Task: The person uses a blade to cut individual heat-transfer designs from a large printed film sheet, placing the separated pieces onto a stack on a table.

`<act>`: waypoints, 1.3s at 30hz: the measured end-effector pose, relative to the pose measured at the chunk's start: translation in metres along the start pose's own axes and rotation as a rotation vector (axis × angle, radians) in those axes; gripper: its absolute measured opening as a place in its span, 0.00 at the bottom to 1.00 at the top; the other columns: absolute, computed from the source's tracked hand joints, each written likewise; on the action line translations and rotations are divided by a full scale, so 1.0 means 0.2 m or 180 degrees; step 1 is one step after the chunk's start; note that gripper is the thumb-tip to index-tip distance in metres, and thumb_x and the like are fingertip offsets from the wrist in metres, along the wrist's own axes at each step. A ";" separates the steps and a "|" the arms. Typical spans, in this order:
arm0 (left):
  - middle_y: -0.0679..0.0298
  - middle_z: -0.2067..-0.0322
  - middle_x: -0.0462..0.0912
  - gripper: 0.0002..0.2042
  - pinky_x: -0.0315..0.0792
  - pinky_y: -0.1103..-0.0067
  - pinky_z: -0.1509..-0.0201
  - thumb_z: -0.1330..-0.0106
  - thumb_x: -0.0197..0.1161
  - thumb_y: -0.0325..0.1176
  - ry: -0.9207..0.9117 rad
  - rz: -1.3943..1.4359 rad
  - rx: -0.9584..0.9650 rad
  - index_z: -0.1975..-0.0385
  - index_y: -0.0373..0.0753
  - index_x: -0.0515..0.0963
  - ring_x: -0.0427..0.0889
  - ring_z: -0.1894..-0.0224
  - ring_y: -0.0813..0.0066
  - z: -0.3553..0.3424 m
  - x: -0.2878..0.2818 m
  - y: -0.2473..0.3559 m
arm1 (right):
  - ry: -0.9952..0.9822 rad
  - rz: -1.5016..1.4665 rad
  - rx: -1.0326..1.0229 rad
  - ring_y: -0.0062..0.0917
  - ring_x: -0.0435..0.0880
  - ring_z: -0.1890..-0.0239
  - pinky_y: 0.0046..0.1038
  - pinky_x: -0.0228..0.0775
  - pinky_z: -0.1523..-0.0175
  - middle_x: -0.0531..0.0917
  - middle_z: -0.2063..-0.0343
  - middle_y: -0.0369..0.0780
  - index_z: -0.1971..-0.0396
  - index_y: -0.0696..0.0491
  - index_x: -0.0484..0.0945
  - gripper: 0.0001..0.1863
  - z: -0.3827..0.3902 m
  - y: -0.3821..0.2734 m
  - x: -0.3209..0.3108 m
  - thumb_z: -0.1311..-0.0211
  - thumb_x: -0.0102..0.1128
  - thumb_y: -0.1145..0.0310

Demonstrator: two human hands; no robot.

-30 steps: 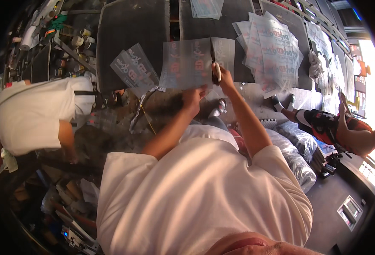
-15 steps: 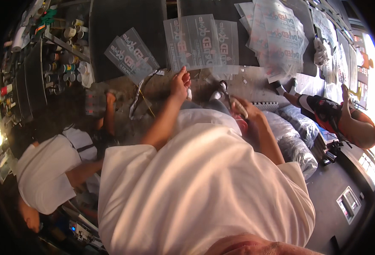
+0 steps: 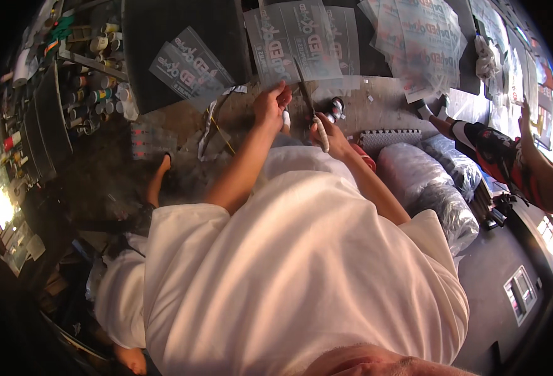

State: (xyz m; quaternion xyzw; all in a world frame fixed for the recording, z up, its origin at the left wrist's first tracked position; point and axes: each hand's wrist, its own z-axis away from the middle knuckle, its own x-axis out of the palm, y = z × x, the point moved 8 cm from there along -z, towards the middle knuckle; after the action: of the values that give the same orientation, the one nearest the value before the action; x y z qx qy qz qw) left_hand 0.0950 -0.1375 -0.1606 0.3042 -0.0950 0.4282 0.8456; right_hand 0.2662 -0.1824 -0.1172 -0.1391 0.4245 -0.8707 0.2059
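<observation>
My left hand [image 3: 270, 106] has its fingers curled at the near edge of overlapping translucent printed sheets [image 3: 283, 37] on a dark board, apparently gripping it. My right hand [image 3: 331, 136] is closed on the pale wrapped handle of long shears [image 3: 306, 94], their dark blade angled up across the sheets' edge beside my left fingers. Whether the blade touches plastic is unclear. A smaller fanned pair of printed sheets [image 3: 187, 72] lies on the board to the left, and a thick, uneven stack of similar sheets [image 3: 427, 44] is at the right.
Cans and tubs [image 3: 95, 100] crowd shelving at the left. Wrapped silvery bundles [image 3: 408, 172] and a foam mat [image 3: 389, 139] lie right of me. A co-worker in shorts [image 3: 508, 163] is at the right; another in a white shirt [image 3: 117, 301] is partly hidden at lower left.
The shears moved from upright at the sheets down toward my body, then back up, blade forward. My left hand rose to the sheets' edge. The left co-worker moved down and behind me.
</observation>
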 end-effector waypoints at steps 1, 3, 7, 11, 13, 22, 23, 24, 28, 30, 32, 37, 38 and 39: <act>0.63 0.72 0.81 0.06 0.75 0.80 0.64 0.42 0.67 0.30 -0.0006 -0.0006 -0.0019 0.69 0.37 0.78 0.80 0.70 0.75 0.00 0.00 -0.01 | 0.0072 0.0177 -0.0057 0.19 0.74 0.74 0.23 0.67 0.67 0.76 0.75 0.35 0.44 0.58 0.64 0.27 -0.01 0.05 -0.01 0.37 0.54 0.57; 0.62 0.71 0.81 0.07 0.76 0.80 0.64 0.41 0.66 0.30 -0.0034 -0.0069 0.0021 0.67 0.36 0.78 0.80 0.70 0.75 0.00 0.00 0.00 | -0.0019 -0.0205 -0.0070 0.19 0.74 0.75 0.23 0.67 0.68 0.75 0.76 0.35 0.43 0.59 0.63 0.28 0.01 -0.01 0.06 0.35 0.52 0.54; 0.62 0.71 0.81 0.06 0.76 0.83 0.64 0.39 0.64 0.30 -0.0007 -0.0056 0.0034 0.67 0.35 0.77 0.80 0.69 0.75 0.01 -0.01 0.00 | 0.0071 -0.0182 -0.0133 0.18 0.73 0.75 0.23 0.68 0.68 0.75 0.76 0.35 0.44 0.59 0.64 0.29 0.02 -0.03 0.09 0.34 0.51 0.51; 0.62 0.72 0.81 0.06 0.77 0.84 0.63 0.39 0.63 0.30 -0.0092 -0.0040 0.0084 0.67 0.35 0.77 0.81 0.68 0.75 0.02 -0.02 0.01 | 0.0097 -0.0349 -0.0216 0.18 0.74 0.74 0.23 0.68 0.67 0.75 0.76 0.35 0.45 0.58 0.64 0.28 0.02 -0.04 0.09 0.34 0.51 0.51; 0.62 0.72 0.81 0.05 0.77 0.83 0.63 0.39 0.63 0.30 -0.0118 -0.0043 0.0086 0.67 0.35 0.77 0.81 0.68 0.75 0.02 -0.03 0.01 | 0.0119 -0.0448 -0.0259 0.18 0.74 0.74 0.23 0.68 0.67 0.75 0.77 0.35 0.45 0.58 0.64 0.28 0.03 -0.04 0.09 0.34 0.51 0.50; 0.61 0.71 0.82 0.07 0.76 0.80 0.62 0.41 0.65 0.31 -0.0129 -0.0134 0.0131 0.68 0.34 0.79 0.81 0.69 0.75 0.01 -0.09 0.02 | 0.0193 0.0011 -0.0093 0.19 0.74 0.75 0.23 0.69 0.67 0.76 0.73 0.37 0.45 0.57 0.64 0.25 0.04 -0.05 0.10 0.33 0.51 0.56; 0.61 0.71 0.82 0.07 0.76 0.80 0.62 0.40 0.65 0.30 -0.0107 -0.0095 0.0122 0.67 0.34 0.79 0.81 0.69 0.74 0.01 -0.09 0.02 | 0.0238 0.0051 -0.0253 0.19 0.75 0.76 0.22 0.69 0.68 0.77 0.72 0.38 0.45 0.58 0.64 0.23 0.04 -0.06 0.09 0.33 0.51 0.59; 0.61 0.71 0.82 0.07 0.76 0.80 0.61 0.40 0.65 0.30 -0.0085 -0.0056 0.0114 0.67 0.34 0.79 0.81 0.69 0.74 0.01 -0.09 0.02 | 0.0283 0.0091 -0.0414 0.19 0.75 0.76 0.22 0.70 0.70 0.78 0.71 0.39 0.44 0.58 0.64 0.22 0.05 -0.08 0.09 0.34 0.51 0.63; 0.61 0.70 0.82 0.06 0.76 0.80 0.61 0.40 0.65 0.30 -0.0118 -0.0020 0.0141 0.67 0.35 0.78 0.81 0.69 0.73 0.00 -0.10 0.03 | 0.0355 0.0181 -0.0502 0.18 0.77 0.77 0.21 0.70 0.73 0.80 0.69 0.40 0.44 0.58 0.64 0.21 0.07 -0.07 0.11 0.35 0.51 0.69; 0.61 0.72 0.82 0.07 0.76 0.79 0.62 0.41 0.66 0.31 -0.0066 -0.0078 0.0153 0.67 0.35 0.78 0.81 0.69 0.74 0.00 -0.09 0.03 | 0.0452 -0.0148 -0.0223 0.17 0.78 0.78 0.21 0.70 0.74 0.81 0.69 0.40 0.45 0.58 0.66 0.20 0.07 -0.05 0.11 0.35 0.51 0.70; 0.62 0.72 0.82 0.08 0.76 0.79 0.63 0.41 0.66 0.32 -0.0060 -0.0020 -0.0061 0.67 0.35 0.78 0.81 0.70 0.74 0.02 -0.08 0.03 | 0.0504 0.0028 -0.0223 0.17 0.78 0.79 0.21 0.70 0.74 0.80 0.72 0.37 0.47 0.57 0.69 0.18 0.08 -0.10 0.11 0.36 0.50 0.72; 0.62 0.74 0.82 0.09 0.74 0.80 0.65 0.43 0.68 0.33 -0.0131 -0.0066 -0.0356 0.68 0.36 0.79 0.80 0.72 0.75 -0.03 -0.06 -0.03 | 0.0545 0.0150 -0.0146 0.16 0.78 0.80 0.21 0.70 0.74 0.79 0.77 0.34 0.48 0.54 0.72 0.16 0.08 -0.14 0.12 0.35 0.49 0.71; 0.62 0.73 0.82 0.07 0.76 0.80 0.66 0.42 0.66 0.32 -0.0083 -0.0170 -0.0296 0.68 0.36 0.78 0.81 0.72 0.75 -0.04 -0.05 -0.03 | 0.0601 0.0053 -0.0176 0.16 0.77 0.80 0.21 0.70 0.74 0.78 0.78 0.34 0.48 0.55 0.71 0.16 0.07 -0.14 0.12 0.34 0.49 0.69; 0.61 0.73 0.82 0.06 0.77 0.81 0.66 0.40 0.64 0.30 -0.0034 -0.0272 -0.0235 0.69 0.35 0.78 0.82 0.73 0.74 -0.04 -0.05 -0.02 | 0.0656 -0.0045 -0.0207 0.16 0.77 0.80 0.21 0.69 0.74 0.78 0.80 0.34 0.48 0.56 0.71 0.16 0.06 -0.13 0.11 0.33 0.49 0.67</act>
State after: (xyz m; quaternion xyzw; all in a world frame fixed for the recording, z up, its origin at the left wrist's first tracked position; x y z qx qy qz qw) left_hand 0.0919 -0.1413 -0.1723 0.2788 -0.1022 0.3862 0.8733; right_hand 0.2451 -0.1873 -0.0882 -0.0585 0.4704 -0.8676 0.1504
